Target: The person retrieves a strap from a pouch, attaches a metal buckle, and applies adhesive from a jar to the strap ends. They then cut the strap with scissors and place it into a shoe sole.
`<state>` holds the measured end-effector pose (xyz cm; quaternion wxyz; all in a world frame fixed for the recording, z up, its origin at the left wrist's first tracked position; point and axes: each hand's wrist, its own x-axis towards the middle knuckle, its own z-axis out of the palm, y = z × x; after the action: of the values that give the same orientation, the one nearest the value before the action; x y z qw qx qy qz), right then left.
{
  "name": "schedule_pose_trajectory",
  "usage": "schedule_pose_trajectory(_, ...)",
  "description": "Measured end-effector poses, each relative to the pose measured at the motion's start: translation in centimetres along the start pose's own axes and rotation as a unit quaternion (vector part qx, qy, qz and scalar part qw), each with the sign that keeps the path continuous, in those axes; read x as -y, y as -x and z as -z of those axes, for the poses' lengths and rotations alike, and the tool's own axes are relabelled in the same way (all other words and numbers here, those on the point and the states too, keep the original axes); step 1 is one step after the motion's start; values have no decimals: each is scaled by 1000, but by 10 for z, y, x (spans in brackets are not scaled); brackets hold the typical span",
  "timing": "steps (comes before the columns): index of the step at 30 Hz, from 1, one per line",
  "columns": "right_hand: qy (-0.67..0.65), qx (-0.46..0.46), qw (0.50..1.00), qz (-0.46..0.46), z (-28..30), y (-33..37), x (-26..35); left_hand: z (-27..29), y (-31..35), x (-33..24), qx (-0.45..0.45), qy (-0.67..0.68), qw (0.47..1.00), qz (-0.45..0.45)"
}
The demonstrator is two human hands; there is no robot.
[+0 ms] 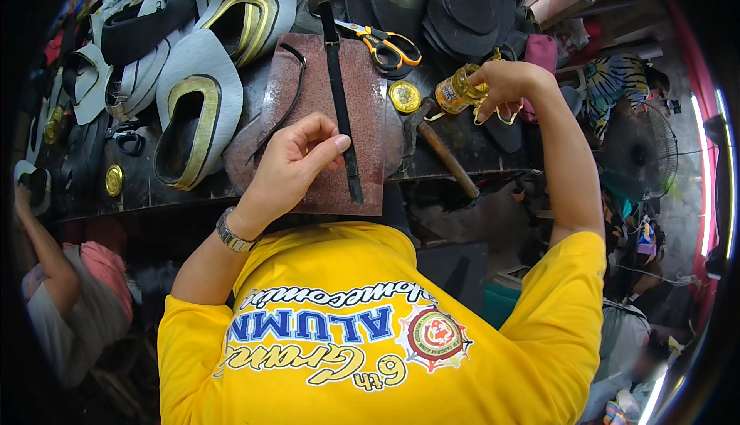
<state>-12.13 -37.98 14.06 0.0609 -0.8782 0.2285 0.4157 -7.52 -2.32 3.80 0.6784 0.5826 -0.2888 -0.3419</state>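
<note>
My left hand [297,155] is closed, thumb and curled fingers meeting at the edge of a long black strap [337,86]. The strap has a small buckle near its far end and lies on a reddish-brown board [308,62] in front of me. A thinner black strap [290,97] curves across the board's left side. To the right, my right hand [509,89] bends over the mouth of a small, tilted glass jar [451,95] with yellowish contents. Its fingers grip about the rim, and some fingertips are hidden. A gold lid [405,96] lies beside the jar.
A hammer [443,151] lies right of the board, with orange-and-black scissors [385,45] beyond it. Grey sandal soles with gold insoles [202,128] crowd the left; dark soles [470,16] are stacked at the back. A fan [636,147] stands at right. Another person's arm [54,263] shows at far left.
</note>
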Motion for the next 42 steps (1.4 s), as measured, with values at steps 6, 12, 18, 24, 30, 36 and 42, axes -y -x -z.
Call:
schedule_pose_trajectory(6,181,161,970,-27,18,-20,24,-2,4,8,13,19,1000,16)
schedule_pose_trajectory(12,267,225,937,-32,11,-39,17,-1,6,9,19,-7,1000,7)
schedule_pose_trajectory(18,211,158,962,-78,4,-31,2,-1,10,8,14,-3,1000,-14)
schedule_pose_trajectory(24,-31,96,993,-58,0,-8,-12,2,5,1,0,-65,998,-28)
schedule_pose_trajectory(30,-166,-20,986,12,-9,15,-16,9,-44,-13,-4,-209,978,-8)
schedule_pose_trajectory(36,-225,-170,957,69,-29,41,-18,2,-72,-3,29,-318,943,96)
schedule_pose_trajectory(42,-368,-403,821,171,-70,49,-26,-2,-64,1,-28,-376,926,33)
